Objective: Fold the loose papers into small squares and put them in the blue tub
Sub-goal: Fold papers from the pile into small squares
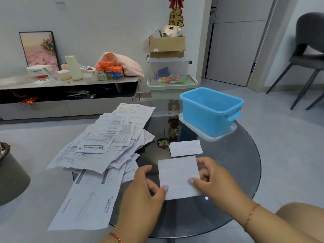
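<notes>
Blue tub (208, 116) sits open on a clear plastic lid (226, 133) at far right of the round glass table (245, 163); no papers visible inside. Folded paper (178, 178) lies flat between both hands, near table front. Left hand (145, 188) pinches its lower-left edge, thumb on top. Right hand (215, 176) grips the right edge, thumb on the sheet. 1 smaller folded piece (185, 148) lies just beyond it. Loose paper pile (108, 142) spreads to the left, overhanging the table edge.
</notes>
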The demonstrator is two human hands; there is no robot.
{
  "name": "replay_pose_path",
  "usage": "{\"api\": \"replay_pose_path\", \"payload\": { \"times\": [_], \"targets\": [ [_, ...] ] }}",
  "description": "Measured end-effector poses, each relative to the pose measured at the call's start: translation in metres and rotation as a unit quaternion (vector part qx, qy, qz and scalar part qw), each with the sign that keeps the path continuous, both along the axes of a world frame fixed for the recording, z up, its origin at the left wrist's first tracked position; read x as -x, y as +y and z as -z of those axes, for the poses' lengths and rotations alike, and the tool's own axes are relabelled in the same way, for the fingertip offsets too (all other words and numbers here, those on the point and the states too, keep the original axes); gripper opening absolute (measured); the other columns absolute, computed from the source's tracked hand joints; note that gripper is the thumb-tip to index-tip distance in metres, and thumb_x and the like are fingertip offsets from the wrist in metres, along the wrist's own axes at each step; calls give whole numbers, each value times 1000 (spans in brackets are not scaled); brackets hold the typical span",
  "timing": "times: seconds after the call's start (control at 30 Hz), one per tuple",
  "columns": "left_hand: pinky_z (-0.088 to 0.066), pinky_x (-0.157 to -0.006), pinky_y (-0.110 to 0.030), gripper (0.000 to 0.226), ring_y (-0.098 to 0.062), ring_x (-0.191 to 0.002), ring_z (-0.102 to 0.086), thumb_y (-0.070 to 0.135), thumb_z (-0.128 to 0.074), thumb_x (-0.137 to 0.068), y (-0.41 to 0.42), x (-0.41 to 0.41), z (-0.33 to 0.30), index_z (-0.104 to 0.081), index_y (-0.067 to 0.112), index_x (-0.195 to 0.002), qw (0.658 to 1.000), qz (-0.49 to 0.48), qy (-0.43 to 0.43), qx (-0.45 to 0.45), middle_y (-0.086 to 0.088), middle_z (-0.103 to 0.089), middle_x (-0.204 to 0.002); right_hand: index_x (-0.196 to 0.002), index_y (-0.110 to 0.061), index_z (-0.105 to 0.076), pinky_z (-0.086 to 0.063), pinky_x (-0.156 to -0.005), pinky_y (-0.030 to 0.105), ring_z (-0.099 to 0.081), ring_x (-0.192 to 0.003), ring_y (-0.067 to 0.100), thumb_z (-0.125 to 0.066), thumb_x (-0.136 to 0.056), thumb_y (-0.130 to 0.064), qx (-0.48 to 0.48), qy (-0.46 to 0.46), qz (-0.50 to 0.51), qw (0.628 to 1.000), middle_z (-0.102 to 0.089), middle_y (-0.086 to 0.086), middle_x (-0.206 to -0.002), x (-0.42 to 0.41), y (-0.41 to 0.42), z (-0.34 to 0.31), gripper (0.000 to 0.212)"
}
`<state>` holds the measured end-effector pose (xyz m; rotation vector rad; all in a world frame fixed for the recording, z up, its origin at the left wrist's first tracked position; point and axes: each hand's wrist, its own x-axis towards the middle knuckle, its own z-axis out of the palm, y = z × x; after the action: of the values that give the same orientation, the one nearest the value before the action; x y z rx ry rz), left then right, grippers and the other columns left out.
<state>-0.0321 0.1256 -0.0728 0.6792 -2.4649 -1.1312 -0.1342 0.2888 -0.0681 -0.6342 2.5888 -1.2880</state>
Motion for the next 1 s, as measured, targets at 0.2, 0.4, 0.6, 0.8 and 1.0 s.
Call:
{"api": "replay_pose_path", "payload": {
  "times": [0.2, 0.4, 0.6, 0.8, 1.0],
  "targets": [
    [-30, -101, -31, 70, -15, -121, -30, 64, -57, -76, 3, 15, -4, -34, 34, -134, 984, -25, -81, 156, 10, -41, -125, -122, -32, -44, -38, -54, 12, -56, -68, 7, -70, -82, -30, -82, 29, 12, 996, -58, -7, -77, 1, -7, -2, 48],
    [-24, -99, -24, 59, -8, -117, -21, 55, -57, -82, 2, 16, 2, -28, 45, -133, 975, 54, -50, 209, 14, -25, -125, -135, -34, -33, -37, -62, 7, -47, -76, 1, -71, -80, -34, -126, 86, 14, 988, -43, -16, -95, -3, -11, -7, 67],
    [-31, -85, -24, 25, -6, -105, -50, 45, -53, -84, -5, 20, 13, -69, 34, -100, 957, 160, 7, 240, 21, -58, -107, -124, -39, -48, -25, -95, 9, -36, -119, -2, -60, -84, -49, -162, 193, -86, 964, -41, -23, -124, -3, -1, -15, 44],
    [-45, -83, -27, 39, -7, -98, -60, 56, -43, -78, -6, 12, 12, -67, 35, -102, 938, 211, -17, 273, 17, -63, -107, -144, -36, -29, -9, -112, 19, -18, -138, 1, -46, -85, -64, -251, 201, -186, 928, -21, -19, -151, -1, 4, -7, 67],
    [-12, -104, -17, 76, 1, -131, -23, 71, -12, -72, -11, 7, 5, -37, 39, -136, 925, 222, -40, 306, 24, -32, -142, -128, -40, -48, -17, -106, 12, -31, -126, -4, -60, -78, -59, -192, 236, -203, 931, -40, -24, -134, 2, 10, -14, 54]
  ]
}}
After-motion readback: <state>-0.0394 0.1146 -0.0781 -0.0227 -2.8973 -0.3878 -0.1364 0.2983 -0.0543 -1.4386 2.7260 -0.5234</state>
